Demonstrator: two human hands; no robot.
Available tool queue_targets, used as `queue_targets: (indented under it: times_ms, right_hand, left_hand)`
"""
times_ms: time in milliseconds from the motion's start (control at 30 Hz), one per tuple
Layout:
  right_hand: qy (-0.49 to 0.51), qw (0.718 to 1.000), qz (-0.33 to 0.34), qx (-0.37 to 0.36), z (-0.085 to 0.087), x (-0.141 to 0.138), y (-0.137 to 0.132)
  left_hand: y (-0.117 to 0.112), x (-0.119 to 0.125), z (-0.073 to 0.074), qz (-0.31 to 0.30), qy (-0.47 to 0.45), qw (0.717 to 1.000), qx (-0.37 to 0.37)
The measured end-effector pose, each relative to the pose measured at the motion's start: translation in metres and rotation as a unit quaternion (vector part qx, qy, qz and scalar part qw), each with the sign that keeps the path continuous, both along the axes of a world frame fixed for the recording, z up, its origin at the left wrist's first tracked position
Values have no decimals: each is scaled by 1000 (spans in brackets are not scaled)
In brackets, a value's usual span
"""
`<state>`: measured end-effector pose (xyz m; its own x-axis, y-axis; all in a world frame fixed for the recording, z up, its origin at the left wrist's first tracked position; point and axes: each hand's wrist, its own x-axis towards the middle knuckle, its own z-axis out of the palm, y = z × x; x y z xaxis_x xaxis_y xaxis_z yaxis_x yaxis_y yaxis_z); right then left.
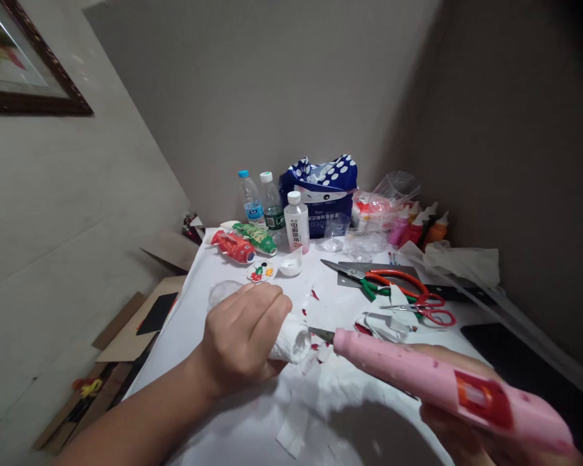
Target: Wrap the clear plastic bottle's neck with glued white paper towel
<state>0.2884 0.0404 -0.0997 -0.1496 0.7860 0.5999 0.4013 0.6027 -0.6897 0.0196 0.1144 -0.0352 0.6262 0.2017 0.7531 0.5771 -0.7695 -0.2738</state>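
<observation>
My left hand (245,330) is closed around a white tissue-wrapped tube (294,343), whose open round end faces right. My right hand (451,414), partly hidden, grips a pink hand tool (398,366) with a dark pointed tip and a red and orange switch area. The tip is right beside the tube's open end; whether they touch I cannot tell. Behind my left hand shows a clear plastic piece (221,292). Red and white scraps (315,294) lie around the tube.
Green-handled shears (364,281) and red-handled scissors (437,310) lie at right. Red and green fish figures (236,247), a paint palette (261,271), bottles (297,223), a blue bag (328,200) and paint bottles (415,232) stand farther back. Cardboard (140,323) sits beyond the left edge.
</observation>
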Motion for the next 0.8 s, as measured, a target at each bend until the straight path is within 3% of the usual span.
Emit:
queue_targets:
  times_ms: [100,167,267,367,433,500,600,700,800]
  right_hand:
    - [68,996,-36,-54,-8,6,-2]
    - [118,983,-61,-130,-9,8,0]
    - [153,948,-26,-277,-1,7,6]
    - [106,900,38,-421,5,8,7]
    - [23,896,46,-441,5,12,5]
    - [-97,923,30,-372,5,19,5]
    - [-233,953,-31,-190,18,25,5]
    - [-223,971,-47,-78,50,13,0]
    - [-169,979,59,99,84,-16,-7]
  left_hand:
    - [-4,-3,5,6,-14,1000,-1]
    - [-7,-6,7,11,-21,1000,0]
    - [-13,-9,12,10,-34,999,9]
    - [-19,-11,16,-2,-52,999,12]
    - [-23,-10,20,-20,-63,998,3]
    - [-27,-9,22,-38,-68,997,-16]
    - [-35,-5,26,-62,-75,994,-57]
    - [-44,0,31,-83,-80,988,-103]
    - [-54,6,36,-89,-77,982,-150]
